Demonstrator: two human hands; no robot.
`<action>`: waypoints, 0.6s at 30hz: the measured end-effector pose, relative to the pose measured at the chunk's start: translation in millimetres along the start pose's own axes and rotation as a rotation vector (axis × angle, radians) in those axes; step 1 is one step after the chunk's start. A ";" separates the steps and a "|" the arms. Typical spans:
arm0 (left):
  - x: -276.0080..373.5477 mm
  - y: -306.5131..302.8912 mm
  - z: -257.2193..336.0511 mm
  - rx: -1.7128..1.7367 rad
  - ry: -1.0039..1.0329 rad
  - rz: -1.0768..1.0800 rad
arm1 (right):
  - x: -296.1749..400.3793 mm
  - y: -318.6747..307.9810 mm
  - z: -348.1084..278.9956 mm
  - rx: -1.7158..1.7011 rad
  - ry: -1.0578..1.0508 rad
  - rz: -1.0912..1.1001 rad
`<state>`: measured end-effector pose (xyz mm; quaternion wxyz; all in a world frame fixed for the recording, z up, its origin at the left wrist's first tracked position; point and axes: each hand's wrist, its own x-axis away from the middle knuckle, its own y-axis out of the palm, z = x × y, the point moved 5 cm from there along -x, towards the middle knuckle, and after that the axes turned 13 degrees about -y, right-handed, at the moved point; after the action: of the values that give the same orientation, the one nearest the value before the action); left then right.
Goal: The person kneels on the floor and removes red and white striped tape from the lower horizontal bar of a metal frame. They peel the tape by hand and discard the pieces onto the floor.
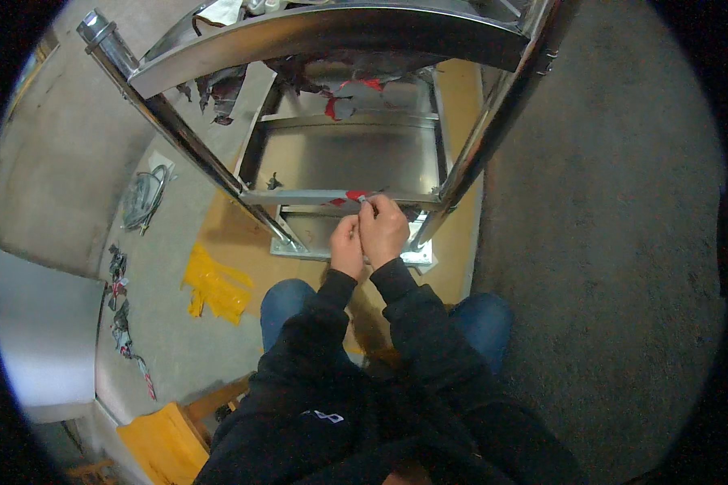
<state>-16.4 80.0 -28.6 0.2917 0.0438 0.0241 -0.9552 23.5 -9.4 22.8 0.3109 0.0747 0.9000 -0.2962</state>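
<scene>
Before me stands a shiny metal frame with tubular legs [185,136] and several crossbars. My right hand [384,229] is at the edge of the lower shelf's front rail [297,197], its fingertips pinched on a piece of red-and-grey film [357,196] that lies along the rail. Beside it, touching, my left hand [347,245] has its fingers curled; whether it grips the film too is hidden. Torn red and grey film also clings to the shelf farther back [340,103]. Dark torn film [224,91] hangs below the curved upper rail [340,30].
Brown cardboard [230,224] lies under the frame. On the floor at left are torn yellow film [218,285], a coiled clear hose or cable [144,197] and twisted film scraps [121,330]. An orange-yellow wooden piece [164,445] stands at the lower left. Dark flooring [600,242] extends at right.
</scene>
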 end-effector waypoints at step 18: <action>-35.3 -4.4 0.1 0.620 -0.764 -0.132 | 20.9 -1.7 -7.7 -0.188 -0.330 -0.033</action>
<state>10.3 103.2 -25.0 0.1917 -0.2266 -0.3671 -0.8816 2.4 -7.4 15.9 0.4550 -0.0189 0.8617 -0.2240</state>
